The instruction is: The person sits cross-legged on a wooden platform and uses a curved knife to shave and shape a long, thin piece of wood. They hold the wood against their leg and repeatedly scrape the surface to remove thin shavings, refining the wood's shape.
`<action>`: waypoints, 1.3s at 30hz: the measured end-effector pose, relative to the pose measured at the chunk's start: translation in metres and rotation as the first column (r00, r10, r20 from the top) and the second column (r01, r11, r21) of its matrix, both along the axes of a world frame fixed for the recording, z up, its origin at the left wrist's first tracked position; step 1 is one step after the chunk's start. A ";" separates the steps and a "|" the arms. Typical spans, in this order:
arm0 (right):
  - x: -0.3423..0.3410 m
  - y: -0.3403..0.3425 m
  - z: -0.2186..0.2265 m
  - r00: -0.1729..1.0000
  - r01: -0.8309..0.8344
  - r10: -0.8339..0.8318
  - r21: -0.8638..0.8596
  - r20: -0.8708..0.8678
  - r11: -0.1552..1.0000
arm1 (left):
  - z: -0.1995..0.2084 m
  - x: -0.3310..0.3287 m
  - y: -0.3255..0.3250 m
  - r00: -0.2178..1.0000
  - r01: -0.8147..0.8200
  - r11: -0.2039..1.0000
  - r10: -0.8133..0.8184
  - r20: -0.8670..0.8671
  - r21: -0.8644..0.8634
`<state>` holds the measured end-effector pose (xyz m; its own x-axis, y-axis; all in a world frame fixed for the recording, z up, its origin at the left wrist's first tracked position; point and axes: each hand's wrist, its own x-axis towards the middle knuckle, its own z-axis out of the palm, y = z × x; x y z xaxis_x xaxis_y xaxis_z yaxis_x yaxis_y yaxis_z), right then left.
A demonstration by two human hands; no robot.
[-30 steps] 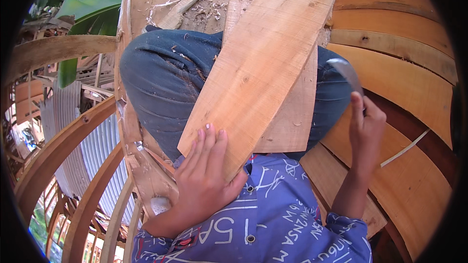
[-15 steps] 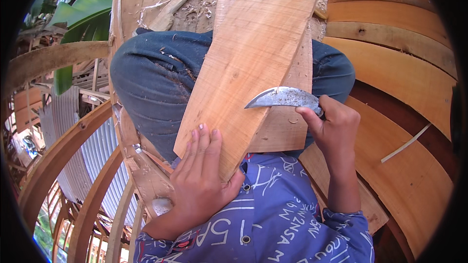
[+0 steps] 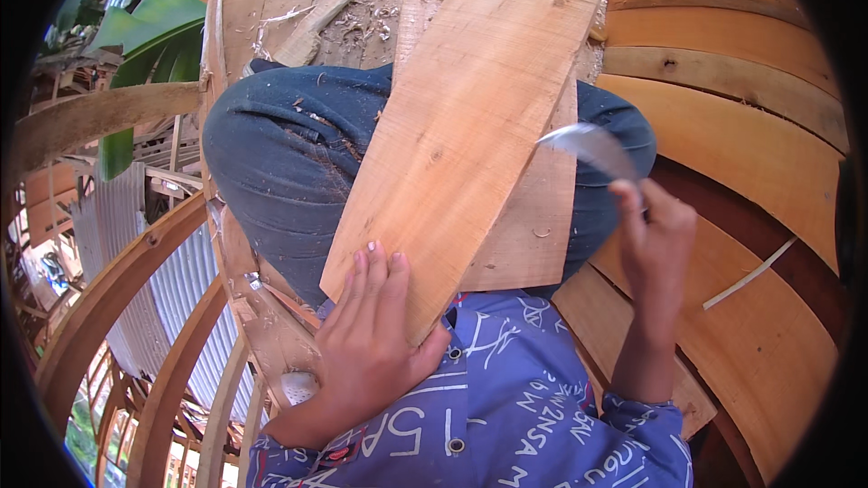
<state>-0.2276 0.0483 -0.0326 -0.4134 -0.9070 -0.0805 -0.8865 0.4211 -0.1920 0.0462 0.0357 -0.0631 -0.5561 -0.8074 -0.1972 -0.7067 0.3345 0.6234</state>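
Observation:
A long wooden board (image 3: 470, 117) lies slanted across my lap, its near end against my shirt. My left hand (image 3: 375, 325) grips that end, fingers along its upper face and thumb at the near right corner. In my right hand (image 3: 660, 235) is a curved knife (image 3: 592, 146), smeared by motion. Its pointed tip is close to the board's right edge; whether it touches, I cannot tell. The knife's handle is hidden in my fist. Beneath the board lies a second wooden board (image 3: 529, 239), partly covered by it.
My bent legs (image 3: 280, 154) flank the boards. Curved wooden ribs (image 3: 117, 271) rise on the left, with corrugated metal sheet (image 3: 194, 307) beyond. Curved planking (image 3: 759, 343) forms the right side, with a thin wood strip (image 3: 750, 273) on it. Shavings (image 3: 362, 23) litter the planks ahead.
My right hand has swung the knife outward to the right and slightly away from me, off the board's face. The board has shifted slightly; my left hand stays at its near end.

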 end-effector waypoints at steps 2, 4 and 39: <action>0.025 0.007 -0.008 0.985 -0.173 0.172 0.041 0.032 0.984 | 0.003 -0.003 -0.001 1.000 0.023 1.000 -0.024 0.016 0.002; 0.033 0.006 -0.013 0.975 -0.217 0.213 0.058 0.061 0.975 | 0.003 0.002 -0.002 1.000 0.018 1.000 -0.018 0.025 0.000; 0.006 -0.024 -0.021 0.968 -0.226 0.232 0.067 -0.097 0.972 | 0.004 -0.005 -0.008 0.998 0.042 0.999 -0.042 0.044 -0.010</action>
<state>-0.2214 0.0240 -0.0532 -0.2036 -0.9738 -0.1009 -0.9744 0.2117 -0.0762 0.0411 0.0276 -0.0595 -0.5808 -0.7855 -0.2134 -0.7182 0.3711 0.5886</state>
